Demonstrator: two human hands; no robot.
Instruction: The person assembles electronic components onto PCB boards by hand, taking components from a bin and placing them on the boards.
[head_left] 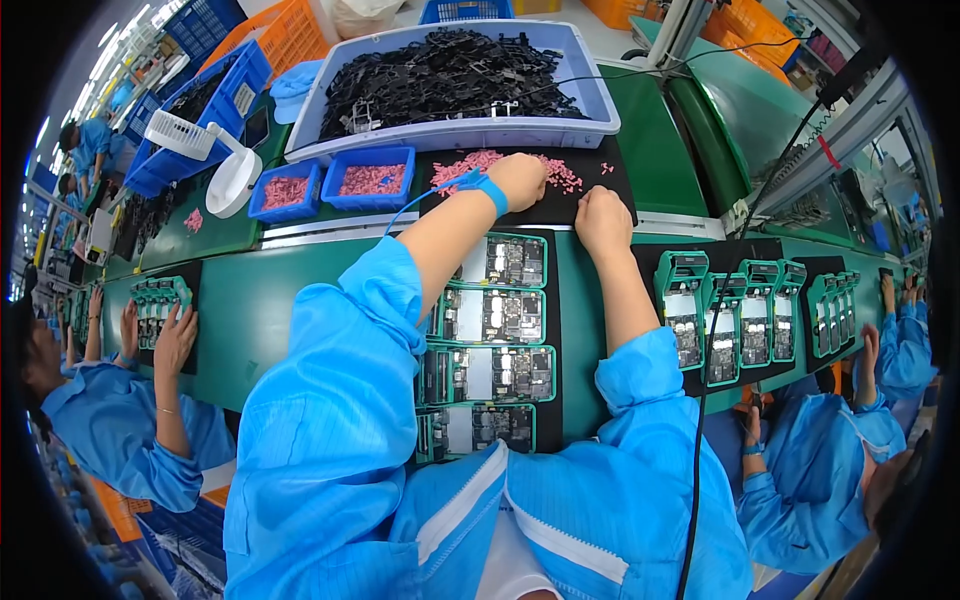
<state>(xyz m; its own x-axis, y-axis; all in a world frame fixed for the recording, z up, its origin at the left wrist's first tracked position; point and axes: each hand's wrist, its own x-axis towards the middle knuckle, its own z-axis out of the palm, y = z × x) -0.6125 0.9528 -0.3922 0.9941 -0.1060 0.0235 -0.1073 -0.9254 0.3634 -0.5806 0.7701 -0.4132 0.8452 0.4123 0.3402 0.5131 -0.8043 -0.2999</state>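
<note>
My left hand (pixel 518 182), with a blue wrist strap (pixel 484 188) and cord, is over a scatter of small pink pieces (pixel 562 172) on a black mat (pixel 556 208). Its fingers are curled in, and what they may pinch is hidden. To its right, my right hand (pixel 604 222) is closed at the mat's edge, its fingertips also out of sight. Between my forearms lies a column of green-framed phone assemblies (pixel 512 316) with bare circuit boards, lined up on another black mat.
A big pale-blue bin (pixel 600 122) of black parts stands behind the mat. Left of it are two small blue trays (pixel 372 200) of pink pieces and a white fan (pixel 234 182). More green frames (pixel 754 328) lie at right. A black cable (pixel 704 420) hangs down; co-workers sit on both sides.
</note>
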